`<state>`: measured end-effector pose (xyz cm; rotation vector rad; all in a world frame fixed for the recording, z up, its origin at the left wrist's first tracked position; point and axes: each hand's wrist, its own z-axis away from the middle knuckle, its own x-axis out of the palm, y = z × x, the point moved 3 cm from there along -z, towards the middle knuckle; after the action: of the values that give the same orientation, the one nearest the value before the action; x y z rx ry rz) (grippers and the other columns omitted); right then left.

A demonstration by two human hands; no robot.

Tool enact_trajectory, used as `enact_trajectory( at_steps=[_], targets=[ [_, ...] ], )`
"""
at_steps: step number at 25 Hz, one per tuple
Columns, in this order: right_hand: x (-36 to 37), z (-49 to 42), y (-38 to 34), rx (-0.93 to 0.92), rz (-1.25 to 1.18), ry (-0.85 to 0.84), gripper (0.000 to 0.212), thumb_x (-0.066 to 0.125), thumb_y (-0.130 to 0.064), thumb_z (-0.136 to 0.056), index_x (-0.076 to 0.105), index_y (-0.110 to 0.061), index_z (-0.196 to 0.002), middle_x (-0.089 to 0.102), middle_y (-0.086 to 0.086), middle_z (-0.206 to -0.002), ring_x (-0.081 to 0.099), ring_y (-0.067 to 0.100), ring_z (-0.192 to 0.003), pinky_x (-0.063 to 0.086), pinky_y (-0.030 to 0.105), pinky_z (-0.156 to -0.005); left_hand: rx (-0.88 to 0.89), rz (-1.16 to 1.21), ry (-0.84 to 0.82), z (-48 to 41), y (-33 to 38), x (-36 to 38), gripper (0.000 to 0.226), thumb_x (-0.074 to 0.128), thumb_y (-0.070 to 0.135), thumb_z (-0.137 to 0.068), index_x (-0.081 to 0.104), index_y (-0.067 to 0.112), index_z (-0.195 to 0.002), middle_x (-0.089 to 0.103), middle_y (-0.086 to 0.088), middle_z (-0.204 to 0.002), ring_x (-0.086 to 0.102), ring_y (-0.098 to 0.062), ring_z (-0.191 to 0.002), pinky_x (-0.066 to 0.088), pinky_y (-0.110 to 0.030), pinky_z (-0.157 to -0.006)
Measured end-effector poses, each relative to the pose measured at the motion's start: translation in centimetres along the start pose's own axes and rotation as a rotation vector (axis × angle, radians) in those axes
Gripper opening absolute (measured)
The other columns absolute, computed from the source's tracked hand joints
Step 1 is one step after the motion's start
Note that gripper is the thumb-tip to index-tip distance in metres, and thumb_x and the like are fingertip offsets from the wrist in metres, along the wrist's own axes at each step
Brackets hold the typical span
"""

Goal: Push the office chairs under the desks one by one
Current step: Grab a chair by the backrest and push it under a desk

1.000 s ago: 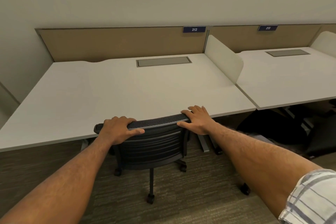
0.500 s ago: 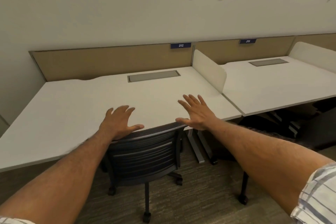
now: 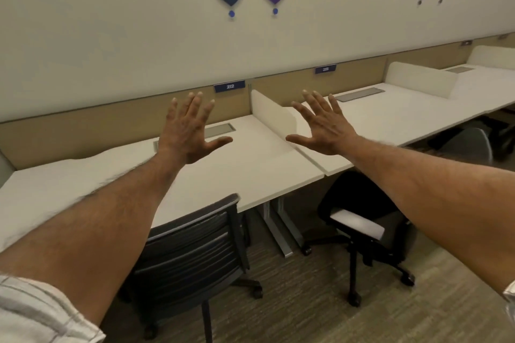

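A black mesh-back office chair (image 3: 192,248) stands against the front edge of the white desk (image 3: 250,175) marked 212, its seat hidden under the top. My left hand (image 3: 189,131) and my right hand (image 3: 323,125) are raised in the air above the desks, fingers spread, holding nothing and well clear of the chair. A second black chair (image 3: 359,220) with a pale armrest sits tucked under the neighbouring desk (image 3: 395,117) on the right. Part of a third, grey chair (image 3: 471,145) shows under the far right desk.
White dividers (image 3: 274,111) separate the desks, and a tan panel runs along the wall behind them. Metal desk legs (image 3: 281,231) stand between the two chairs. Brown carpet covers the floor in front. Purple and blue decorations hang on the wall.
Both hands have let go of the chair's backrest and lifted up with fingers spread. The view has swung up and to the right, bringing more desks and chairs into sight.
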<state>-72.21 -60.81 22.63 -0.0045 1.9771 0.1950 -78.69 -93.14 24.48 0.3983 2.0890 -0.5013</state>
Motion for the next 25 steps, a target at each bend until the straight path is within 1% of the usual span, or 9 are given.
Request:
enact_trajectory(
  at_steps=[6, 8, 10, 13, 15, 18, 21, 23, 25],
  targets=[
    [-1.6, 7.3, 14.7, 0.114, 0.018, -0.012, 0.109, 0.011, -0.092, -0.075, 0.01, -0.028, -0.163, -0.003, 0.009, -0.171, -0.005, 0.026, -0.157, -0.011, 0.051, -0.123, 0.087, 0.042, 0.068, -6.3, 15.8, -0.2, 0.111, 0.018, 0.093, -0.077, 0.03, 0.016, -0.156, 0.024, -0.017, -0.165, 0.018, -0.034, -0.153, 0.008, -0.057, -0.123],
    [-2.0, 9.6, 19.7, 0.146, 0.023, -0.012, 0.109, 0.012, -0.092, -0.074, 0.011, -0.028, -0.162, -0.002, 0.009, -0.171, -0.005, 0.026, -0.157, -0.011, 0.051, -0.122, 0.119, 0.06, 0.084, -8.4, 21.4, 0.1, 0.109, 0.019, 0.092, -0.079, 0.028, 0.017, -0.157, 0.022, -0.016, -0.166, 0.015, -0.034, -0.154, 0.006, -0.057, -0.123],
    [-2.3, 12.0, 24.4, 0.18, 0.018, -0.016, 0.106, 0.016, -0.091, -0.077, 0.011, -0.028, -0.162, -0.002, 0.009, -0.171, -0.004, 0.027, -0.157, -0.009, 0.052, -0.123, 0.157, 0.082, 0.08, -10.7, 27.2, 0.4, 0.107, 0.018, 0.091, -0.08, 0.024, 0.018, -0.158, 0.018, -0.015, -0.167, 0.011, -0.033, -0.155, 0.004, -0.056, -0.124],
    [-2.3, 15.3, 30.4, 0.237, 0.017, -0.035, 0.098, 0.029, -0.086, -0.086, 0.008, -0.028, -0.162, -0.004, 0.009, -0.171, -0.007, 0.026, -0.157, -0.009, 0.052, -0.124, 0.215, 0.11, 0.052, -13.7, 35.1, 0.9, 0.107, 0.015, 0.091, -0.08, 0.021, 0.019, -0.159, 0.015, -0.015, -0.168, 0.009, -0.033, -0.156, 0.002, -0.056, -0.124],
    [-1.8, 17.5, 34.3, 0.281, 0.018, -0.044, 0.095, 0.032, -0.082, -0.089, 0.007, -0.028, -0.162, -0.005, 0.008, -0.171, -0.007, 0.027, -0.157, -0.01, 0.052, -0.124, 0.25, 0.126, 0.031, -15.8, 39.8, 1.7, 0.109, 0.011, 0.092, -0.079, 0.02, 0.019, -0.16, 0.013, -0.015, -0.168, 0.007, -0.032, -0.156, 0.001, -0.055, -0.123],
    [-0.1, 20.8, 40.4, 0.359, 0.044, -0.071, 0.096, 0.03, -0.084, -0.089, 0.005, -0.028, -0.163, -0.006, 0.007, -0.171, -0.007, 0.027, -0.157, -0.01, 0.053, -0.123, 0.318, 0.153, 0.009, -19.0, 47.1, 3.7, 0.109, 0.007, 0.092, -0.079, 0.018, 0.02, -0.16, 0.011, -0.014, -0.169, 0.004, -0.03, -0.157, 0.0, -0.055, -0.124],
    [1.4, 23.0, 47.4, 0.406, 0.077, -0.104, 0.101, 0.021, -0.088, -0.083, 0.005, -0.028, -0.162, -0.005, 0.008, -0.171, -0.007, 0.028, -0.157, -0.01, 0.053, -0.123, 0.373, 0.192, 0.003, -23.1, 54.3, 6.6, 0.108, 0.004, 0.092, -0.079, 0.014, 0.022, -0.161, 0.007, -0.011, -0.17, 0.0, -0.028, -0.157, -0.002, -0.055, -0.125],
    [2.5, 23.5, 51.7, 0.426, 0.091, -0.12, 0.105, 0.015, -0.09, -0.078, 0.005, -0.028, -0.162, -0.004, 0.008, -0.171, -0.007, 0.028, -0.157, -0.008, 0.054, -0.124, 0.376, 0.218, -0.006, -26.0, 58.3, 9.0, 0.108, 0.002, 0.092, -0.079, 0.011, 0.023, -0.161, 0.003, -0.01, -0.17, -0.003, -0.027, -0.157, -0.003, -0.054, -0.125],
    [3.8, 23.7, 56.0, 0.446, 0.095, -0.153, 0.106, 0.014, -0.091, -0.078, 0.006, -0.028, -0.162, -0.004, 0.007, -0.171, -0.006, 0.027, -0.157, -0.006, 0.056, -0.124, 0.376, 0.245, -0.047, -28.9, 61.8, 11.6, 0.109, -0.001, 0.092, -0.077, 0.009, 0.023, -0.162, 0.001, -0.01, -0.17, -0.005, -0.026, -0.157, -0.005, -0.053, -0.125]
  ],
)
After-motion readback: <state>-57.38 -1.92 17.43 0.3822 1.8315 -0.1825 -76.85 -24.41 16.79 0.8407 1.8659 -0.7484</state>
